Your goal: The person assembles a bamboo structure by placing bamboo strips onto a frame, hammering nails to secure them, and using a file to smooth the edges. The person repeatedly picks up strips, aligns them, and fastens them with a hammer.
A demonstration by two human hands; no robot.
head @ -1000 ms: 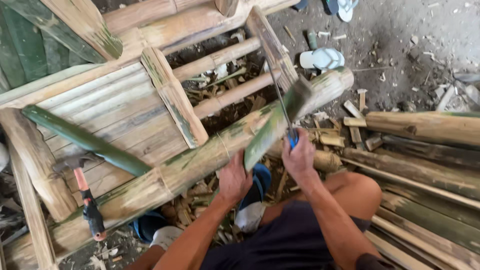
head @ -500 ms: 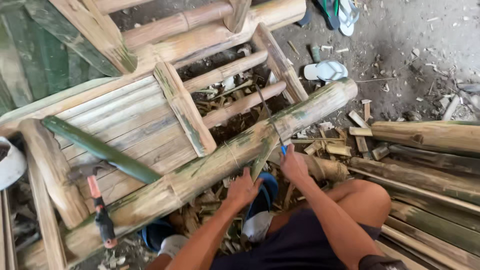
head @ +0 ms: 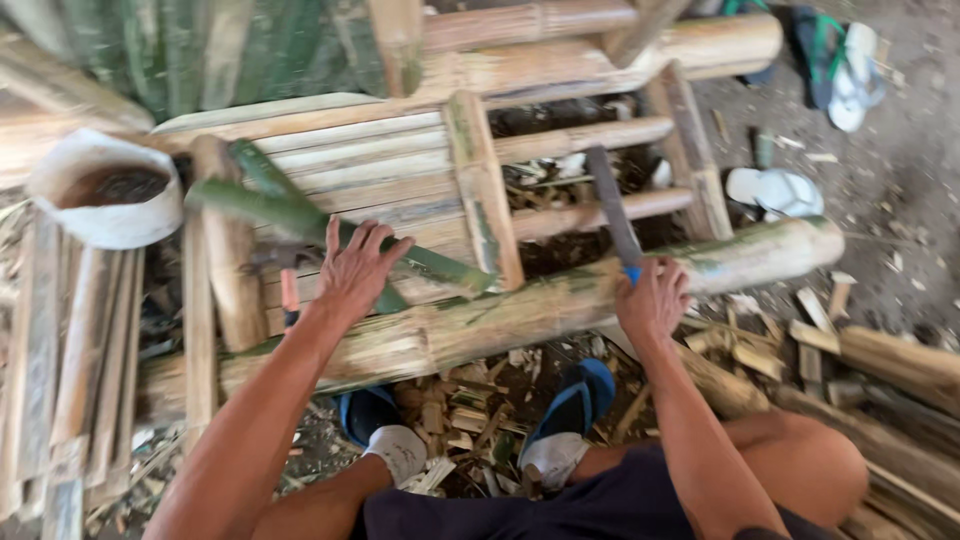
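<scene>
Looks like a pause between chops on the big bamboo pole (head: 520,315) lying across the bamboo frame (head: 400,150) in front of the knees. The left hand (head: 357,268), fingers spread loose, is on a green bamboo strip (head: 300,215), gripping nothing. The right hand (head: 652,300) is clenched around the blue-handled blade (head: 612,205), tip up; I'd guess that strip needs seating before another cut.
</scene>
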